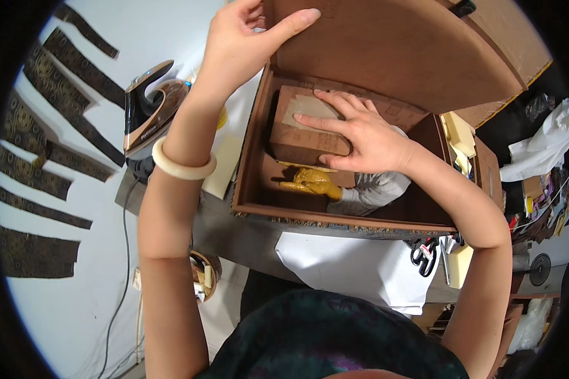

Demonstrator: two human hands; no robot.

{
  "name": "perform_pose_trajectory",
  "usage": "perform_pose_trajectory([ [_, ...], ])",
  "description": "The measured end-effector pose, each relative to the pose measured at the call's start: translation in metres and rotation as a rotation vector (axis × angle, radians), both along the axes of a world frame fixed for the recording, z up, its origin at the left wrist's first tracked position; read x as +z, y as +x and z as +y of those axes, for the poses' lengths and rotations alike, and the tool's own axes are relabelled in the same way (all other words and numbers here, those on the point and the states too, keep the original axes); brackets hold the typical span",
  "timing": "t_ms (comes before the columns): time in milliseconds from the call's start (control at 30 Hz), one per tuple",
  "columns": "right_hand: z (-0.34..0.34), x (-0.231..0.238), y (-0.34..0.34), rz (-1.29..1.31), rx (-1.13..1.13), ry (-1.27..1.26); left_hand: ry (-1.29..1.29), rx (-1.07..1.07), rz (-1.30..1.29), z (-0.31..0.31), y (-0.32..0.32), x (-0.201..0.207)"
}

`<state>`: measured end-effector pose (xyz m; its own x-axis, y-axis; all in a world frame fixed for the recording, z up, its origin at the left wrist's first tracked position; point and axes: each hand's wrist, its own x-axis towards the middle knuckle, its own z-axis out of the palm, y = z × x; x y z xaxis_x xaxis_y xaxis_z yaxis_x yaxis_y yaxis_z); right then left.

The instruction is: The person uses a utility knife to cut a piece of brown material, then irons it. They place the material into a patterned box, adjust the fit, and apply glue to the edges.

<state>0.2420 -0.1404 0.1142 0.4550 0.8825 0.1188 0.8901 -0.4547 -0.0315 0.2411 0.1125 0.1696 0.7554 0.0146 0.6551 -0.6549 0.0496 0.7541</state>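
A large brown box [249, 208] stands on the table with its lid [391, 50] raised. At the lid's left edge is my left hand [249, 47], thumb on the inner face and fingers curled partly out of sight around the edge. My right hand [366, 129] lies spread on a smaller brown block-like box [306, 148] inside, over a beige patch [309, 114] on its top. In front of that block lies a glossy yellow object [309, 182], like a small figure, joined to crumpled grey-white cloth [382, 189]. My right forearm hides part of the interior.
An iron [152, 107] stands left of the box, its cord hanging down. Dark patterned fabric pieces [57, 82] are on the white surface farther left. Scissors [425, 256] and white sheet material [354, 265] lie before the box. A basket [208, 275] stands below; cluttered scraps [549, 196] fill the right.
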Motion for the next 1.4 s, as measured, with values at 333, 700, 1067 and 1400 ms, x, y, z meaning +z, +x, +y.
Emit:
perform_pose_trajectory([
  [333, -0.001, -0.012, 0.005, -0.106, -0.027, 0.008, 0.038, 0.031, -0.057, 0.003, 0.012, -0.007],
  [700, 0.001, -0.014, 0.015, -0.051, -0.015, 0.13, -0.003, -0.043, -0.095, 0.005, 0.015, -0.008],
  [1067, 0.006, -0.015, 0.01, -0.063, 0.007, 0.099, 0.004, -0.05, -0.103, 0.007, 0.004, -0.01],
  [1400, 0.01, 0.0, -0.012, -0.284, 0.083, 0.154, 0.089, 0.01, -0.024, 0.005, -0.032, -0.017],
])
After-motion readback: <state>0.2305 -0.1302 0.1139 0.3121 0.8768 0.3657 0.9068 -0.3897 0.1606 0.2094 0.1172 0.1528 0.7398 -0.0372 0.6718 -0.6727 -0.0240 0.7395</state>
